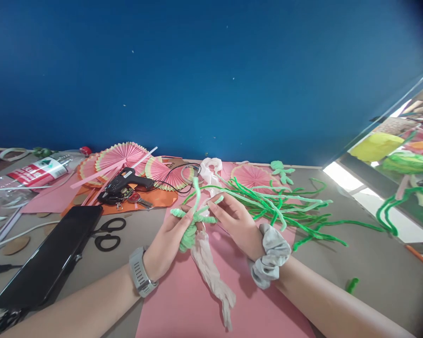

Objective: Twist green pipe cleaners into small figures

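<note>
Between my hands is a pale green pipe cleaner figure [188,236], coiled thickly at its lower part with several ends sticking out. My left hand [169,237] grips it from the left, thumb across its middle. With thumb and fingers, my right hand [238,220] pinches one pale green pipe cleaner end [215,202] on the right side. A wrinkled whitish strip [213,274] hangs below the figure onto pink paper [183,300]. Right of my right hand lies a loose pile of green pipe cleaners [285,202].
On the left are a black phone [52,256], scissors [109,232], a glue gun [127,183] and a plastic bottle [38,171]. Pleated pink paper fans [123,157] lie along the blue partition [211,80]. A short green piece [352,285] sits at right, before the table's right edge.
</note>
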Motion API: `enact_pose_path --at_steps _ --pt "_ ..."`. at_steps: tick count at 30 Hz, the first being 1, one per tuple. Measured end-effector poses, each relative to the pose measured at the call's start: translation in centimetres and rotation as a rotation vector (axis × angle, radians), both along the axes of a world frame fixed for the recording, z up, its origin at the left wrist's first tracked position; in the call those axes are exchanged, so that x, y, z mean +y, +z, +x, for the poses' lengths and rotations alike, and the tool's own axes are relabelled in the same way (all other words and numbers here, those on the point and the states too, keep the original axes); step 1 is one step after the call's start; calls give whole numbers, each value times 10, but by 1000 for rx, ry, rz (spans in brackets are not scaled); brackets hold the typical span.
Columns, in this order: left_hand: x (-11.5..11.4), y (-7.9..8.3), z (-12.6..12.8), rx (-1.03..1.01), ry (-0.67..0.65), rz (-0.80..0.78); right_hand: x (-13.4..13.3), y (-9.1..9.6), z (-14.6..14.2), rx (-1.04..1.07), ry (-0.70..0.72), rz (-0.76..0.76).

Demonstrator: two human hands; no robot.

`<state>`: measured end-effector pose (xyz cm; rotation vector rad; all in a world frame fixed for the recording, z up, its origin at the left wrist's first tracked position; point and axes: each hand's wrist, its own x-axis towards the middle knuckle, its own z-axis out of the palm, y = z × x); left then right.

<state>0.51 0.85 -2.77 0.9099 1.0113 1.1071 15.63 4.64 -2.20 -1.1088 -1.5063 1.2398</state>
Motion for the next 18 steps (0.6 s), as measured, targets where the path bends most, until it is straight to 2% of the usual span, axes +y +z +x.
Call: enact_pose_path --at_steps 6,9,14,18 --pt "0 3 -1 -25 -60 -6 -2 -1 0 57 239 8" --pt "-1 2 -1 -28 -18 -7 -4 -2 -1 87 238 0" --pt "-3 1 2 -49 72 -35 -7 -1 -4 250 340 -49" --pt "-3 4 2 -33 -61 -19 -8 -1 -3 393 356 -189"
